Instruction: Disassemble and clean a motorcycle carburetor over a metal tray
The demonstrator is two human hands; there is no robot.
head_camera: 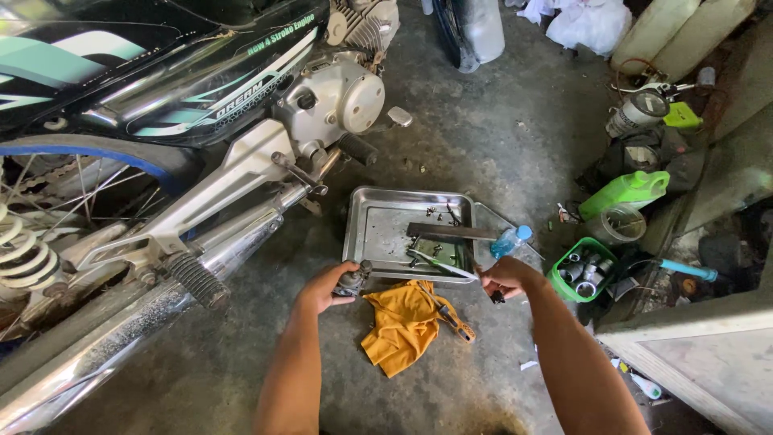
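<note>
My left hand [324, 287] grips a small grey metal part [353, 282] just in front of the near edge of a steel tray [372, 229]. My right hand [503, 278] is closed on a thin light-coloured strip [439, 263] that runs left across the tray's near rim, with a small dark piece under the fingers. Inside the tray lie a dark flat bar [451, 232] and several small screws. Between my hands, on the concrete floor, lies a crumpled orange rag [403, 324] with an orange-handled tool [452, 320] on it.
A motorcycle [201, 105] fills the left, its chrome exhaust [145, 322] and footpeg [196, 280] near my left arm. Right of the tray: a blue-capped bottle [510, 240], a green basket of sockets [584, 270], a green jug [626, 192], clutter and a pale board [708, 354].
</note>
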